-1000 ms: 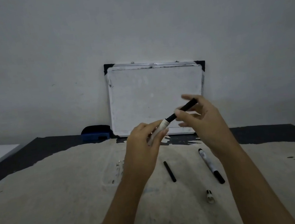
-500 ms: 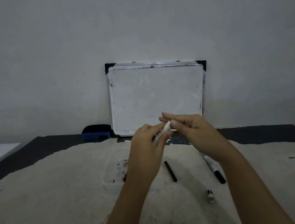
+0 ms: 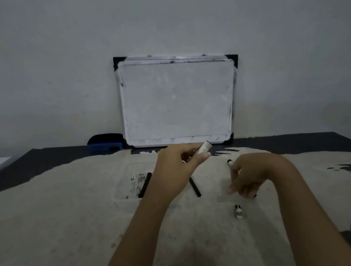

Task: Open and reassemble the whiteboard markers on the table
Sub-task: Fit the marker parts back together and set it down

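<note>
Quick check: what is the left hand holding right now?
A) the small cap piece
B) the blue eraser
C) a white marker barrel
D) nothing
C: the left hand grips the white marker barrel above the table, while the small cap piece lies on it and the blue eraser sits by the whiteboard.

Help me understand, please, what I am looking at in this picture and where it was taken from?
There is no machine here. The picture comes from a wide-angle camera worn on a person's head, looking forward and down at their own bare hands. The left hand holds a white marker barrel in its fingers. The right hand is lowered over the table, fingers loosely curled, and seems to hold nothing. A marker lies partly hidden under it. Two black ink rods and a small end cap also lie on the worn tabletop. At the back a whiteboard leans on the wall, with a blue eraser beside it.
</note>
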`<state>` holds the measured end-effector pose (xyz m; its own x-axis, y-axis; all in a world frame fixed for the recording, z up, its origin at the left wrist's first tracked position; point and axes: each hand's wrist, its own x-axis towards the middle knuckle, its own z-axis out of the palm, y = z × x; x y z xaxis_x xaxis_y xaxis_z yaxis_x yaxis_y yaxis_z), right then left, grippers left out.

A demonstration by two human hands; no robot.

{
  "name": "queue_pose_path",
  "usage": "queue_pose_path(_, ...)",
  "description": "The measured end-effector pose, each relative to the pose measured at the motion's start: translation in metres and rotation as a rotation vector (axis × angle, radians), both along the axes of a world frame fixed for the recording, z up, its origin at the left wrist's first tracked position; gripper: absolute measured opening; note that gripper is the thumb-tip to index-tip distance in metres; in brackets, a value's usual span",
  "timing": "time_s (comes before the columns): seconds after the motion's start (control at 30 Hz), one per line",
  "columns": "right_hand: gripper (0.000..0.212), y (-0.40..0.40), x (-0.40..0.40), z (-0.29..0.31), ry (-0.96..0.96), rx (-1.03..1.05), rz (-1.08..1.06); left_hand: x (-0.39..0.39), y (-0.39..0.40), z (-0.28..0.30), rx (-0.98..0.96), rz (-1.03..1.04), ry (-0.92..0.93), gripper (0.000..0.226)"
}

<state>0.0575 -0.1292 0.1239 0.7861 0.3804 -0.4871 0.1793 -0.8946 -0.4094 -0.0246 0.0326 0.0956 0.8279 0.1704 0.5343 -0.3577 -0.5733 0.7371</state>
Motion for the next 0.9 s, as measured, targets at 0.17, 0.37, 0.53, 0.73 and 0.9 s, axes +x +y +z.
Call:
queue_pose_path(0.17, 0.034, 0.010, 0.007, -0.027, 0.139, -0.206, -0.033, 0.000, -0.001, -0.001, 0.058, 0.020, 0.019, 0.023)
queue_pose_path(0.37, 0.028, 0.006, 0.006, -0.019, -0.024, 0.045, 0.015, 0.001, 0.003, -0.004, 0.091, 0.080, -0.009, 0.024)
queue_pose_path(0.53, 0.028, 0.004, -0.007, 0.012, -0.127, 0.959, -0.033, 0.000, 0.009, 0.001, 0.125, 0.129, -0.044, 0.029)
queue_pose_path(0.73, 0.020, 0.011, -0.011, 0.018, -0.160, 1.129, 0.024, -0.002, 0.014, 0.005, 0.140, 0.151, -0.040, 0.029)
queue_pose_path(0.9, 0.014, 0.010, -0.008, 0.013, -0.284, 0.994, 0.045, -0.004, 0.013, 0.006, 0.144, 0.144, -0.028, 0.029)
